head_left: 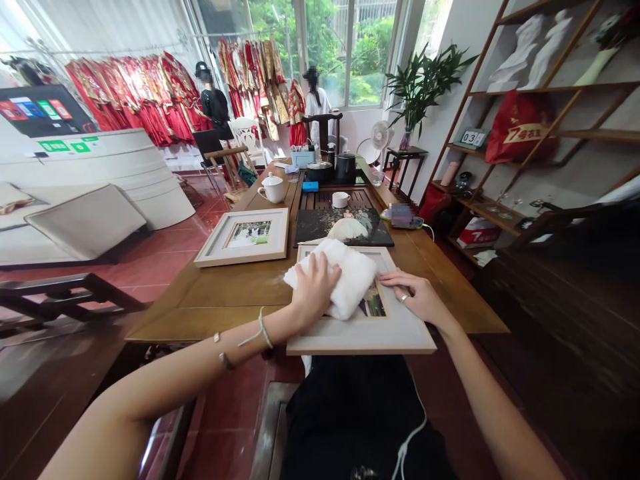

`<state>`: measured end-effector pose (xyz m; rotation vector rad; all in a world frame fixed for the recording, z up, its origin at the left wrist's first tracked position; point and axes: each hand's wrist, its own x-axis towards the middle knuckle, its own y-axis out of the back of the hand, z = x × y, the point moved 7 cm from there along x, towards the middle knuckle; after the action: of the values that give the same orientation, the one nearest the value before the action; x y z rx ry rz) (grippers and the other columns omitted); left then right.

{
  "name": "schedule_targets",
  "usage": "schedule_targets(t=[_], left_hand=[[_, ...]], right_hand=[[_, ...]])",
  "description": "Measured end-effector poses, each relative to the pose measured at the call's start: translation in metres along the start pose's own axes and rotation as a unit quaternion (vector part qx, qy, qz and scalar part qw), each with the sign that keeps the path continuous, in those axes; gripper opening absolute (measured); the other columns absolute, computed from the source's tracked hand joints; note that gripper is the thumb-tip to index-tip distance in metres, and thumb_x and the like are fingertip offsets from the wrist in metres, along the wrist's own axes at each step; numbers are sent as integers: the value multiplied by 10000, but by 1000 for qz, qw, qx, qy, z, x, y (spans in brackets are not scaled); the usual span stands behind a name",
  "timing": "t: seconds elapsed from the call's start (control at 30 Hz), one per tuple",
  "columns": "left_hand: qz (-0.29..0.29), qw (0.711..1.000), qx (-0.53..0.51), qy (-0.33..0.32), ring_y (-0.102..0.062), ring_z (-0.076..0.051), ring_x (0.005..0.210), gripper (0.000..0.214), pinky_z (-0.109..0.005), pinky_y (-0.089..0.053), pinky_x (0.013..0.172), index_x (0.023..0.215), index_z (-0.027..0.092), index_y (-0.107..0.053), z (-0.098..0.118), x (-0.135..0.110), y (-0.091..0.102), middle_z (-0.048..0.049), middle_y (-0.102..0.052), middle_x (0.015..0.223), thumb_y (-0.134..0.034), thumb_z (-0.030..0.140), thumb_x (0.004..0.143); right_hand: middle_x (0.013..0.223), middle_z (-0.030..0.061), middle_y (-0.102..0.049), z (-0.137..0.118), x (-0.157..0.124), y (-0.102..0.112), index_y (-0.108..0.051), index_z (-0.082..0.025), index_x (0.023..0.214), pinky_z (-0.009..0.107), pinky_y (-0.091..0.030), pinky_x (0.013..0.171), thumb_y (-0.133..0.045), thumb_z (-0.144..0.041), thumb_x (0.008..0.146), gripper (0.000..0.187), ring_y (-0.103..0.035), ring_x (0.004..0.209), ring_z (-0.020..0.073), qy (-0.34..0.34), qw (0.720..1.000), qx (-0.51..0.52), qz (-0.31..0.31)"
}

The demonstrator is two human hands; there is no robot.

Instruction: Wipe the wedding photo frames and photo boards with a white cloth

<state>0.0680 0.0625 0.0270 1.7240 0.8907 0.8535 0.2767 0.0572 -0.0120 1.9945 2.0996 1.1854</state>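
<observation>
My left hand (316, 291) presses a folded, fluffy white cloth (354, 275) onto a picture frame at the table's near edge, its fingers bent over the cloth. The picture frame (345, 343) has a light wood edge and a pale mat; the cloth covers most of the photo inside. My right hand (413, 293), with a ring on one finger, rests on the frame's right side, fingers stretched out flat. A second framed photo (250, 233) lies to the left. Just beyond the near frame is a dark panel (310, 227) with a picture of figures.
The wooden table (215, 320) also bears a lidded white mug (273, 189), a small white cup (341, 199), a dark kettle (345, 167) and a phone (403, 215) with a cable. Shelves (530, 143) stand right. Two people are near red garments (145, 93) at the back.
</observation>
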Motion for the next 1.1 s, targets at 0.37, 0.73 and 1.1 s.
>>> schedule_targets(t=[0.37,0.73,1.1], left_hand=[[39,999,-22,-14,-335,-376,1329,406,-580,-438,936,1241,177,-526,-6,61,7,-163,-403,1436,-423,63,864],[-35,986,-97,-129,-268,-351,1373,486,-563,-479,935,1254,208,-518,24,56,1,-115,-299,1521,-558,78,788],[-90,942,-179,-268,-287,-289,1398,596,-445,-384,1082,1266,236,-537,19,-21,18,-46,-361,1517,-594,67,697]], right_hand=[[1046,35,-744,2,-1,-1,-764,-250,898,504,-373,1108,-535,-124,762,295,-672,1049,227,-1,1000,6,-3],[978,15,-754,0,0,0,-768,-258,858,465,-433,1063,-539,-133,735,288,-682,1013,236,-4,1000,-15,2],[1031,25,-749,-3,1,-1,-766,-257,868,469,-402,1082,-524,-107,722,320,-673,1039,242,-4,1000,8,-7]])
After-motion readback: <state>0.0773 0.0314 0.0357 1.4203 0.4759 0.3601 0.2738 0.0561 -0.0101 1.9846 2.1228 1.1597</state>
